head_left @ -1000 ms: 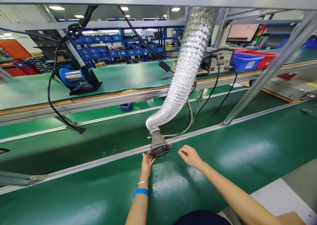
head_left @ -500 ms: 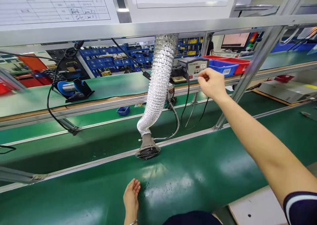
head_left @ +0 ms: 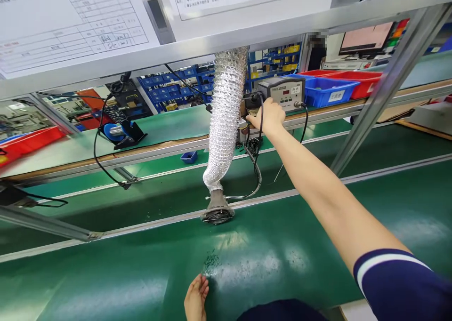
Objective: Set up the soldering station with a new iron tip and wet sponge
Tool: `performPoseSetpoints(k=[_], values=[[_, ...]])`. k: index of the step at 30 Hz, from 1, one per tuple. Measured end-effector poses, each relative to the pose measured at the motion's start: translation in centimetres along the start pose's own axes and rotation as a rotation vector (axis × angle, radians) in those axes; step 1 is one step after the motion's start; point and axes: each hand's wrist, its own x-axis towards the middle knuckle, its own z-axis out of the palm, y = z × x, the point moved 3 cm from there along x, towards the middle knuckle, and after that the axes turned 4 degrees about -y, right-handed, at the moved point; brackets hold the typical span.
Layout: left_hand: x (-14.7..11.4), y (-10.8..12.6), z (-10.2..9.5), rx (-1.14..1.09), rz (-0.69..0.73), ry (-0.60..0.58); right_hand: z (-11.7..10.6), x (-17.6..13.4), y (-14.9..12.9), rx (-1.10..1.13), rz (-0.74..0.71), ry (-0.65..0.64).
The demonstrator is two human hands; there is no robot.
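Observation:
My right hand [head_left: 269,117] reaches to the front left corner of a grey soldering station [head_left: 287,92] on the raised shelf. Its thumb points left; the other fingertips are hidden, so any grip is unclear. A black cord [head_left: 262,123] hangs down across the hand. Beside it, a dark handle or holder [head_left: 252,99] sits left of the station. Low over the green mat [head_left: 282,245], my left hand [head_left: 197,295] has loosely bent fingers and nothing visible in them. Small dark specks [head_left: 212,260] lie just beyond its fingertips.
A silver flexible duct [head_left: 226,118] hangs at centre, ending in a grey fume hood [head_left: 217,210] above the mat. Blue bin [head_left: 330,91] and red bin [head_left: 369,83] stand right of the station. A blue-spool holder [head_left: 122,132] stands at left. A metal post [head_left: 384,90] slants at right.
My right hand has moved left and slightly down, from before the station's panel to its left corner. My left hand is lower in view, with fingers more bent. The view has shifted.

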Motion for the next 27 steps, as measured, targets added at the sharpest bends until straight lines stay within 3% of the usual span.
performPoseSetpoints(k=[12,19,23,27], values=[[0.8,-1.3,1.8,0.044,-0.046,-0.063,-0.7,-1.2,1.0,-0.020,-0.065,0.025],[1.3,-1.2,2.8,0.092,-0.026,-0.134,-1.8,-1.2,0.6,0.030,-0.059,-0.046],[1.5,-0.6,2.7,0.097,-0.023,-0.139,-4.4,-4.9,3.5,0.083,-0.142,0.087],[0.9,0.7,4.2,0.113,-0.013,-0.157,-7.3,-11.9,8.0,0.059,-0.188,0.284]])
